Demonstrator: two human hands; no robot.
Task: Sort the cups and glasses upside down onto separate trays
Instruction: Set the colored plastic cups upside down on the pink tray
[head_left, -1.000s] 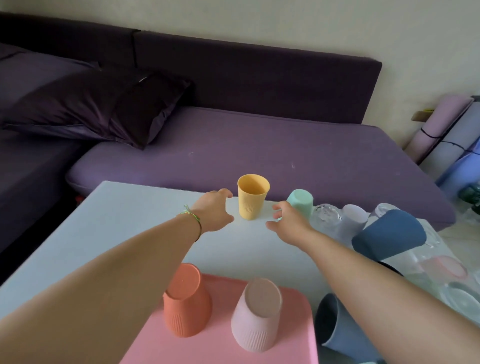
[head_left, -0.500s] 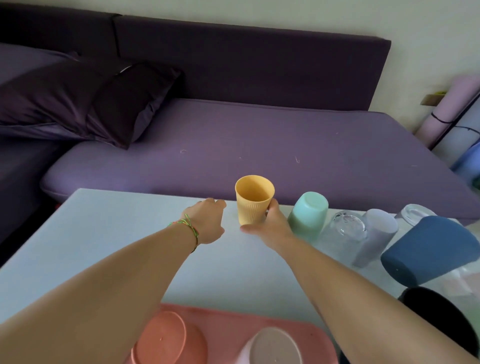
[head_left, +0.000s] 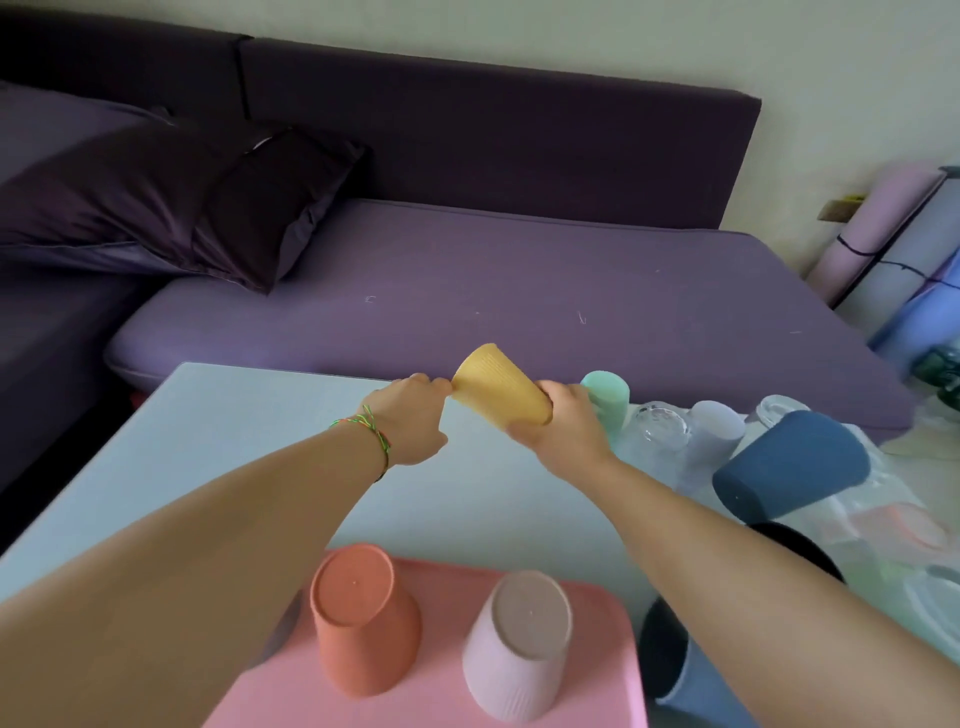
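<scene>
My right hand (head_left: 563, 431) grips the yellow ribbed cup (head_left: 498, 387), lifted off the table and tipped on its side with its base pointing up and left. My left hand (head_left: 413, 423) touches the cup's base end with its fingertips. On the pink tray (head_left: 441, 696) near me stand an orange cup (head_left: 361, 618) and a pale pink cup (head_left: 519, 644), both upside down. At the right lie a mint cup (head_left: 605, 397), a clear glass (head_left: 662, 423), a lilac cup (head_left: 719, 423), a dark blue cup (head_left: 789, 470) and more glasses, partly blurred.
The pale blue table (head_left: 234, 441) spreads to the left of my arms. A purple sofa (head_left: 493, 291) with a dark pillow (head_left: 182, 202) runs along its far edge. A grey-blue cup (head_left: 691, 675) lies by the tray's right edge. Rolled mats (head_left: 872, 228) lean at the far right.
My right hand closed round the yellow cup, lifted it and tipped it over sideways. My left hand came up to touch its base end.
</scene>
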